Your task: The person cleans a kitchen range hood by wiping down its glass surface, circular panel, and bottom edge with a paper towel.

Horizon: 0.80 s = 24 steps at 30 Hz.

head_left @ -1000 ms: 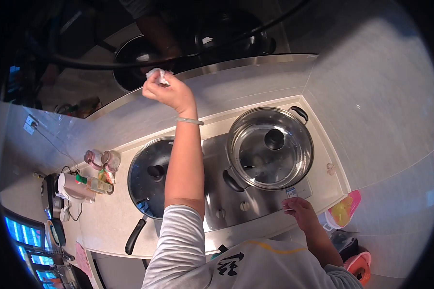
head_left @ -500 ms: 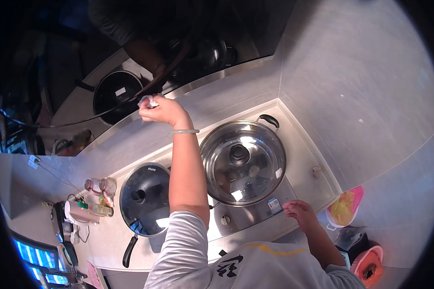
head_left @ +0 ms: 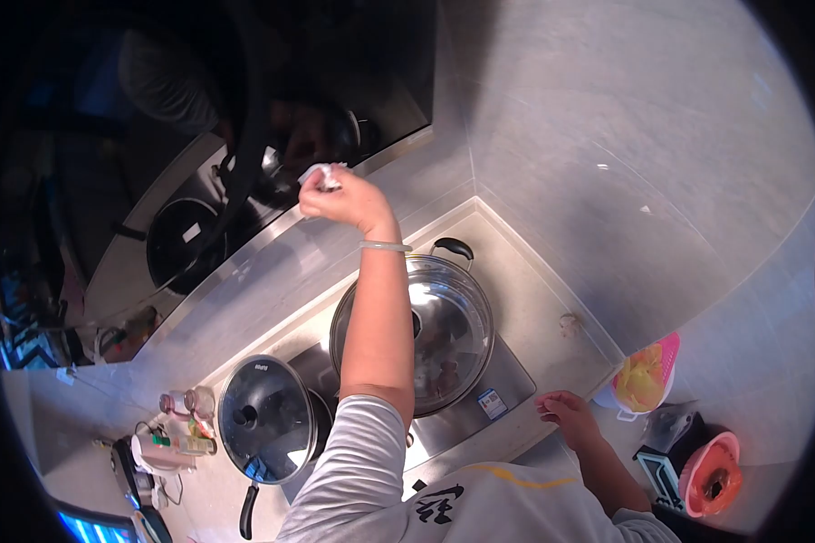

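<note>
My left hand (head_left: 346,197) reaches up to the lower edge of the dark glossy range hood (head_left: 385,145), its fingers closed around a crumpled white tissue (head_left: 324,175). Below that arm stands a wide steel pot with a glass lid (head_left: 453,335), partly hidden by my forearm. To the left, a black frying pan with a glass lid (head_left: 276,425) rests beside it. Near the counter's front edge, my right hand (head_left: 570,418) hangs in the air with loosely bent fingers and holds nothing visible.
Several jars and bottles (head_left: 186,443) stand on the left of the counter. A tiled wall (head_left: 607,118) rises at the back and right. At lower right are a basket with a yellow bag (head_left: 641,385) and a pink basin (head_left: 711,475). The hood mirrors the pan.
My left hand with the tissue has moved rightward along the hood's lower edge. The view has shifted, so the pots appear lower and further left. My right hand stays beside the counter.
</note>
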Motion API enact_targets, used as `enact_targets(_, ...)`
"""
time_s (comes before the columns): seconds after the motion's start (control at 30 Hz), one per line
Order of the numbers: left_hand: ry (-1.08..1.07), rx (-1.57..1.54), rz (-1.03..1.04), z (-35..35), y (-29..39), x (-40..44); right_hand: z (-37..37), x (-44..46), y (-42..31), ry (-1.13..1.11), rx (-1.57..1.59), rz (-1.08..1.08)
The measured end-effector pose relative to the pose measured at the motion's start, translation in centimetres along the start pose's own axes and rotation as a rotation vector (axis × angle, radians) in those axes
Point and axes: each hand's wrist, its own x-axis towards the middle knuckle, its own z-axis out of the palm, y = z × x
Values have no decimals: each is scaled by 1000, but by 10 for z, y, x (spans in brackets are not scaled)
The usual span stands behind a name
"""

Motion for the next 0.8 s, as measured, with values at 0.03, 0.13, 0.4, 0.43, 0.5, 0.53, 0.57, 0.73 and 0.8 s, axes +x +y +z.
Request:
enact_targets(0.03,-40,-52,-16,9,3,-9,-4,-1,1,5,5,-12)
enact_targets(0.13,-80,-27,-26,32,14,-29,-11,-4,2,32,23,-48)
enact_targets(0.4,-777,-492,-244,44,61,-71,-5,-14,-4,46,50,-73)
enact_targets(0.43,-842,-726,-416,38,67,-68,-3,-15,-9,52,51,-111)
enact_targets(0.5,-962,-1188,-778,4,103,-56,6,-16,-26,66,53,-185)
enact_targets(0.53,-1023,-1227,-837,-9,106,-51,10,-13,-34,46,5,-273)
enact_targets(0.57,-1083,-1261,-897,-21,107,-46,13,-10,-42,26,-44,-358)
enact_targets(0.73,-1203,-1274,-1027,-85,128,-42,63,-20,-132,80,-580,-1045)
enact_targets(0.8,-1181,-1209,-1009,-105,124,-45,95,-34,-171,186,-760,-1331)
